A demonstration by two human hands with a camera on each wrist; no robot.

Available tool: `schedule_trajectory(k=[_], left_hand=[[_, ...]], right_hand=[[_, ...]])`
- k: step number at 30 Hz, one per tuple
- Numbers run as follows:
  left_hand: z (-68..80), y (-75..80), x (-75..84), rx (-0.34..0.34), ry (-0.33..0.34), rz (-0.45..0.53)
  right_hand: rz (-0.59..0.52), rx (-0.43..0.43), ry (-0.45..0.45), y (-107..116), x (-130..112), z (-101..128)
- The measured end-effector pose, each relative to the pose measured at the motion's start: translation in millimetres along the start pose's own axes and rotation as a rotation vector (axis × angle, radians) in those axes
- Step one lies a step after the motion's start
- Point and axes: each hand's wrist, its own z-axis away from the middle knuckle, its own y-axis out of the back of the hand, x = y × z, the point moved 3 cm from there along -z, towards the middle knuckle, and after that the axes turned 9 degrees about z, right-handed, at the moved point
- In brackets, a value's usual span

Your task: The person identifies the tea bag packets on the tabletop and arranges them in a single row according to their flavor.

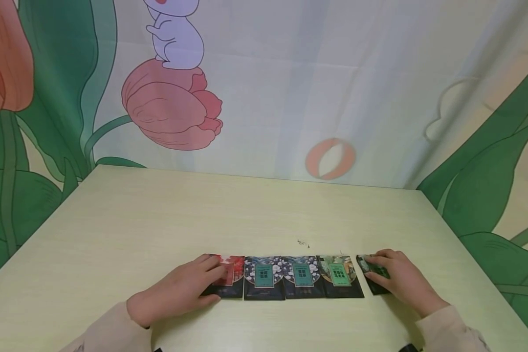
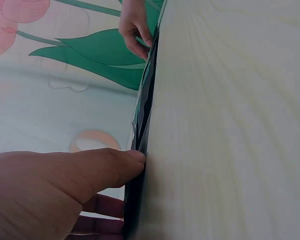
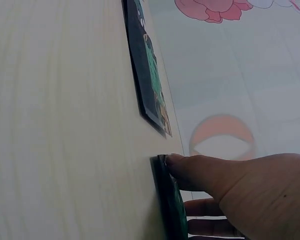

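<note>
Pale desk [image 1: 158,215]; near its front edge, a row of dark sachets [image 1: 283,277] laid edge to edge. Left hand [image 1: 180,288] rests flat-fingered on the red sachet [image 1: 230,276] at the left end — steadying it. Right hand [image 1: 398,278] presses the green sachet [image 1: 373,275], slightly apart at the right end.

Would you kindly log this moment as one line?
left hand: fingers rest on red packet | right hand: fingers rest on green packet | row: five packets on table

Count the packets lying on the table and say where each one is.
5, in one row on the table: red packet under the left hand, two blue packets, a green-labelled packet, and a dark green packet under the right hand.
</note>
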Motion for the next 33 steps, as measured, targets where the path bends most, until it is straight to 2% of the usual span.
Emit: schedule_trajectory(k=[17, 33], left_hand=[[-1.3, -2.2, -1.2, -0.013, 0.029, 0.011], [-1.5, -2.6, -0.7, -0.024, 0.035, 0.01]], right_hand=[[0.025, 0.042, 0.034, 0.6, -11.2, 3.7], [0.053, 0.059, 0.03, 0.2, -16.6, 5.0]])
